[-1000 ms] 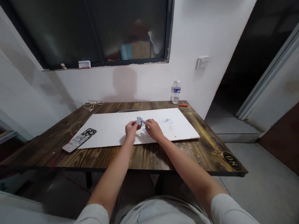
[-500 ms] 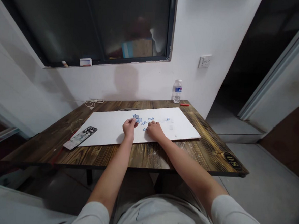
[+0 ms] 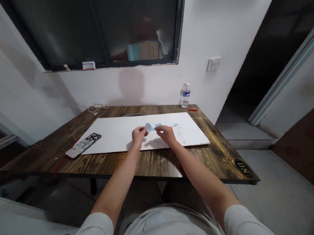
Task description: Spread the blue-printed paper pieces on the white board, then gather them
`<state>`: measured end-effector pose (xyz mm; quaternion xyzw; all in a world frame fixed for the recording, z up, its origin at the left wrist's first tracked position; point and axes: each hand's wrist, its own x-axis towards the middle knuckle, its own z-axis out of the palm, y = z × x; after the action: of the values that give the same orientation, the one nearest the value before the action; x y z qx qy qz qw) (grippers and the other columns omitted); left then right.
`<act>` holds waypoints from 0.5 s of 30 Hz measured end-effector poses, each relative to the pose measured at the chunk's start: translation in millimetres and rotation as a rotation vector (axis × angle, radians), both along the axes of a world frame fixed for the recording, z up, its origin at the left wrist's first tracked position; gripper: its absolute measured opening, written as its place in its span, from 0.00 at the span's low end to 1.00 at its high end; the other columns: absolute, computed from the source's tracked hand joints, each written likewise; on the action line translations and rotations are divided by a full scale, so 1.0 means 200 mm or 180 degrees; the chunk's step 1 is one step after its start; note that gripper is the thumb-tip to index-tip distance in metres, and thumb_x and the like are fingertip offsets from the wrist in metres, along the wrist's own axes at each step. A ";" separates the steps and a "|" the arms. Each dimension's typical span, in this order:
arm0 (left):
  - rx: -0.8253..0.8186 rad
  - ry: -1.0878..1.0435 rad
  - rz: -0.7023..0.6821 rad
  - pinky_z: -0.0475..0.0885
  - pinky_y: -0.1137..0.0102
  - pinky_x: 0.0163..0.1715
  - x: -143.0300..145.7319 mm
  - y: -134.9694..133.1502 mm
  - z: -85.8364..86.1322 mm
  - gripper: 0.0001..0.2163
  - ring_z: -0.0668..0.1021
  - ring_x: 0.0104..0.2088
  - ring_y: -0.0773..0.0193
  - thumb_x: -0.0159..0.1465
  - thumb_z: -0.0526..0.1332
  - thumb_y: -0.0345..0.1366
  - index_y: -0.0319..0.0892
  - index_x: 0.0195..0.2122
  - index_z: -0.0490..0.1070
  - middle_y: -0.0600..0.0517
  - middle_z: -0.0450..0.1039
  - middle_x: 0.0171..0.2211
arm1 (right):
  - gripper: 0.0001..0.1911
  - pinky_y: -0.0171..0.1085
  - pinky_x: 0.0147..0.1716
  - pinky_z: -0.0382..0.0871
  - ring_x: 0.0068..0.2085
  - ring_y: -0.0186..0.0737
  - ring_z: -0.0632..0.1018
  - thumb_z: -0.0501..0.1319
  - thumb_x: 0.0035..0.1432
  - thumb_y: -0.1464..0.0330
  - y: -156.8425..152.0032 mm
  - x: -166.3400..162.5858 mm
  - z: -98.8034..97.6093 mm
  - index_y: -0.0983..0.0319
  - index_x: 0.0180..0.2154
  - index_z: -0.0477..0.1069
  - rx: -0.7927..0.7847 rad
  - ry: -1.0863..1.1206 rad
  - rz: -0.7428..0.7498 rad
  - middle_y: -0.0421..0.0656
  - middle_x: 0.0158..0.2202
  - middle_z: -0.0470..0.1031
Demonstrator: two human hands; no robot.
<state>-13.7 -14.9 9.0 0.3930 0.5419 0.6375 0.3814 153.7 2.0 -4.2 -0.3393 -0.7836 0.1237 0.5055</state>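
Observation:
My left hand is closed in a pinch on a small blue lattice-like cluster, raised a little over a white board. Close to its right side, my right hand pinches a small blue slatted piece, mostly hidden by the fingertips. Whether the piece touches the cluster I cannot tell. Just beyond the right fingers another blue slatted piece lies on the board. Farther right on the board is one more blue piece.
The board rests on a dark wooden table. A phone overlaps its left edge. Toward the wall stand a water bottle with a red pen-like stick beside it. A white cable lies at the back left.
My right hand has lifted off the board with a blue piece and come toward the cluster. My left hand has shifted slightly right, still holding the cluster.

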 end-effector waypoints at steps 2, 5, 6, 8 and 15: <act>-0.0060 -0.0049 -0.0282 0.73 0.71 0.27 0.01 -0.01 0.00 0.13 0.76 0.21 0.67 0.47 0.72 0.37 0.36 0.29 0.75 0.52 0.75 0.21 | 0.13 0.36 0.39 0.71 0.36 0.38 0.79 0.58 0.57 0.76 0.01 0.01 -0.01 0.59 0.38 0.79 0.0306 0.0095 0.0134 0.42 0.35 0.81; -0.0100 -0.0244 -0.0689 0.74 0.71 0.27 0.03 -0.02 0.00 0.15 0.76 0.21 0.68 0.44 0.74 0.39 0.36 0.29 0.76 0.52 0.75 0.22 | 0.13 0.38 0.40 0.71 0.38 0.39 0.78 0.58 0.59 0.76 0.03 0.03 -0.02 0.59 0.39 0.79 0.0665 -0.0048 0.0106 0.45 0.36 0.80; -0.0110 -0.0328 -0.0798 0.74 0.71 0.27 0.04 -0.02 0.01 0.16 0.75 0.21 0.68 0.43 0.75 0.40 0.36 0.29 0.76 0.52 0.75 0.22 | 0.13 0.38 0.41 0.70 0.38 0.39 0.77 0.58 0.59 0.75 0.03 0.04 -0.02 0.59 0.39 0.79 0.0772 -0.0146 0.0071 0.45 0.36 0.79; -0.0152 -0.0488 -0.0961 0.73 0.70 0.28 0.04 -0.03 0.01 0.17 0.75 0.21 0.69 0.42 0.76 0.40 0.36 0.29 0.76 0.52 0.75 0.22 | 0.12 0.40 0.41 0.69 0.38 0.40 0.75 0.57 0.61 0.75 0.04 0.05 -0.02 0.58 0.39 0.79 0.0972 -0.0387 0.0009 0.46 0.36 0.78; -0.0256 -0.0578 -0.1155 0.73 0.69 0.30 0.03 -0.04 0.01 0.18 0.75 0.22 0.68 0.41 0.77 0.39 0.36 0.29 0.76 0.51 0.75 0.23 | 0.14 0.39 0.38 0.64 0.36 0.40 0.70 0.56 0.63 0.76 0.07 0.08 -0.03 0.58 0.42 0.79 0.1297 -0.0910 -0.0228 0.46 0.34 0.74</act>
<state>-6.8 -23.1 10.9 0.4095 0.4507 0.5690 0.5526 168.7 15.4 -10.6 -0.2721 -0.8434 -0.1041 0.4515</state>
